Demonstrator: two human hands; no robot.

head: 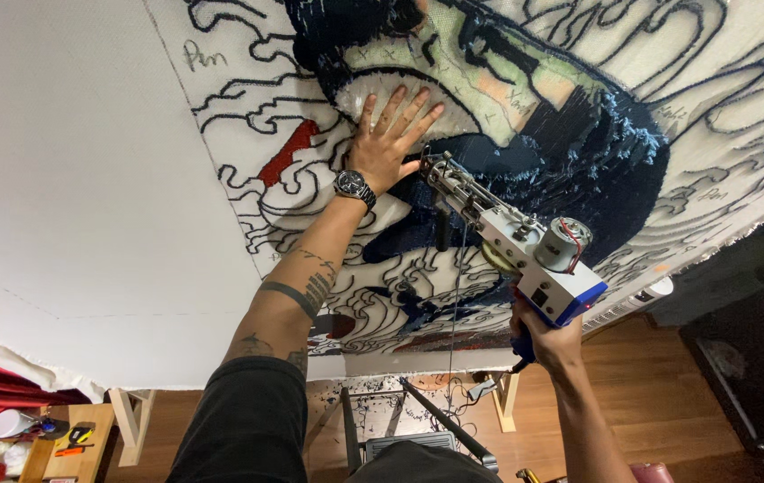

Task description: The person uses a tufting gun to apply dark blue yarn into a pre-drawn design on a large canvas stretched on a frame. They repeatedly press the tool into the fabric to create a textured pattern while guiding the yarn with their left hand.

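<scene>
**Tufting gun against the stretched cloth**

Closest to my view is a dark sleeve (243,420) at the bottom, rolled above the tattooed left forearm. From it the left hand (388,143) reaches up and lies flat on the tufting cloth (78,179), fingers spread, palm pressed on a pale tufted patch near the cloth's upper middle; it grasps nothing. A black wristwatch (354,186) sits on that wrist.

The right hand (550,344) is wrapped tight round the blue handle of the tufting gun (525,246), towards the cloth's lower right edge. The gun is white and blue with a small motor on top (red wire visible), and its needle end touches the cloth just beside the left thumb, at the border of a dark navy tufted area (596,152).

The cloth carries black outline drawing, a red patch (288,150) left of the watch, and bare white weave along its left side. Below its lower edge I see a wooden floor (659,385) and, in the bottom left corner, a small wooden table (78,443) with tools.
</scene>
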